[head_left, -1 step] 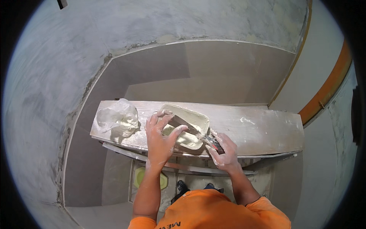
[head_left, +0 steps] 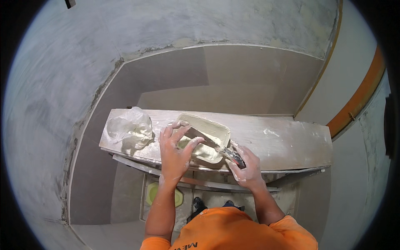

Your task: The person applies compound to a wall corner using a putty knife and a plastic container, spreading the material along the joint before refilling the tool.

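My right hand (head_left: 246, 165) is closed round the dark, putty-smeared handle of a putty knife (head_left: 204, 138). The knife's blade slants up to the left, above a rectangular cream tub (head_left: 225, 130) of pale putty (head_left: 205, 154). At the blade's far end is my left hand (head_left: 174, 146), its fingers and thumb bent round the metal from either side. Whitish putty coats the fingertips of both hands. Part of the tub and its contents is hidden behind the hands and blade.
A clear plastic bag (head_left: 130, 127) with white powder stands left of the tub on a dusty plank (head_left: 287, 143). Below the plank run metal bars (head_left: 208, 183). A yellow-green basin (head_left: 179, 197) is on the floor. Tiled walls (head_left: 250, 66) rise behind and on the left.
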A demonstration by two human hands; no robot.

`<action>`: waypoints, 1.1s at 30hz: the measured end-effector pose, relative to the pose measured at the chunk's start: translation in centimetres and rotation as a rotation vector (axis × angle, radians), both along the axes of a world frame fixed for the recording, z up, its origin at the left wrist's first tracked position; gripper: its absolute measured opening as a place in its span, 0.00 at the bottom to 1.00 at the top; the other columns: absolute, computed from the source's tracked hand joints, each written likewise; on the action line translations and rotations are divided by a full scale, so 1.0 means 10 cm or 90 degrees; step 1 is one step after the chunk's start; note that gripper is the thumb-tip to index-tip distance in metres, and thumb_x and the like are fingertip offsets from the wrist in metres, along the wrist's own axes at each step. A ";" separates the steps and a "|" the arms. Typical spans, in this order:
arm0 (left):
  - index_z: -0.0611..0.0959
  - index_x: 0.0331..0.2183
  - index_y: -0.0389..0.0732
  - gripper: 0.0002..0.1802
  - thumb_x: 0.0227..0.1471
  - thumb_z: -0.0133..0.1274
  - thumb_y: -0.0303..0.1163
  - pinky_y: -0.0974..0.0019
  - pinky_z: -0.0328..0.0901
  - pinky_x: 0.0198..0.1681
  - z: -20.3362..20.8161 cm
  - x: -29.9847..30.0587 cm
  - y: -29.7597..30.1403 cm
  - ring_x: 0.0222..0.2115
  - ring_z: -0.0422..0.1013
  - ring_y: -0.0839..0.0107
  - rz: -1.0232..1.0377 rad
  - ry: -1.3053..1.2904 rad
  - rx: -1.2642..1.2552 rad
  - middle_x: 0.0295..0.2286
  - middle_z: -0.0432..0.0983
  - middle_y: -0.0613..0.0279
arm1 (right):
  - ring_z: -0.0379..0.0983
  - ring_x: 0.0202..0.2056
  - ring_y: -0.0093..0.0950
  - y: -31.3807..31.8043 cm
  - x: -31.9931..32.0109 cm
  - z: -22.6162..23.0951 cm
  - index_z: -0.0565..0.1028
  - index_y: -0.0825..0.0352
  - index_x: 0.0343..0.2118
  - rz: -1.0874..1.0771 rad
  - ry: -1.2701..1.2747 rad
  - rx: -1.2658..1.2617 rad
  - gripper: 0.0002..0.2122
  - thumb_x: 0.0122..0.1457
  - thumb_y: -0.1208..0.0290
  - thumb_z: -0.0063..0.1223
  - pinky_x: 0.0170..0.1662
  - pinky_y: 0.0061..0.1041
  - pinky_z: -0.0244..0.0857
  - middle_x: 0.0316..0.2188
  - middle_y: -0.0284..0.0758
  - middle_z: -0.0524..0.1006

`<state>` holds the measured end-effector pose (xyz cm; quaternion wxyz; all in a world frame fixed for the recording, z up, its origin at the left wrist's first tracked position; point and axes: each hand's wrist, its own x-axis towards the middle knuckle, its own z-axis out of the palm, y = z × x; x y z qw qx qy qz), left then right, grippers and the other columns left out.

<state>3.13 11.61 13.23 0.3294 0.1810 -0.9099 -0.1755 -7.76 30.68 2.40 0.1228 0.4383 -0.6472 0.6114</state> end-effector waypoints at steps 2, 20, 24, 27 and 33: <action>0.81 0.51 0.39 0.34 0.39 0.71 0.34 0.53 0.60 0.59 -0.05 0.08 -0.07 0.53 0.67 0.49 -0.055 0.014 0.002 0.49 0.73 0.46 | 0.77 0.35 0.47 0.05 0.02 0.04 0.75 0.73 0.48 0.031 -0.018 0.041 0.22 0.47 0.77 0.65 0.39 0.36 0.72 0.38 0.49 0.77; 0.70 0.55 0.36 0.46 0.38 0.74 0.42 0.48 0.53 0.61 -0.07 0.07 0.34 0.55 0.59 0.49 0.063 0.048 0.160 0.51 0.68 0.46 | 0.76 0.37 0.49 -0.01 0.34 0.32 0.70 0.73 0.50 0.012 -0.160 0.097 0.21 0.54 0.74 0.61 0.43 0.38 0.71 0.38 0.50 0.77; 0.76 0.49 0.35 0.38 0.40 0.72 0.44 0.47 0.52 0.61 -0.08 0.05 0.26 0.56 0.58 0.50 0.065 0.037 0.132 0.51 0.68 0.49 | 0.78 0.37 0.46 0.01 0.35 0.24 0.71 0.73 0.50 -0.012 -0.116 0.065 0.22 0.52 0.75 0.64 0.43 0.36 0.72 0.37 0.48 0.78; 0.81 0.42 0.34 0.30 0.42 0.71 0.44 0.49 0.53 0.61 -0.05 0.02 0.21 0.56 0.59 0.51 0.075 0.036 0.093 0.51 0.70 0.50 | 0.78 0.34 0.34 0.05 0.39 0.25 0.75 0.74 0.45 -0.034 -0.158 0.027 0.19 0.49 0.78 0.64 0.41 0.29 0.71 0.35 0.44 0.79; 0.84 0.29 0.35 0.20 0.46 0.69 0.43 0.50 0.52 0.62 0.02 -0.02 0.17 0.57 0.59 0.53 0.085 0.007 0.092 0.50 0.72 0.54 | 0.79 0.35 0.39 0.15 0.36 0.14 0.75 0.74 0.46 -0.060 -0.107 0.039 0.20 0.49 0.77 0.65 0.41 0.32 0.73 0.36 0.46 0.79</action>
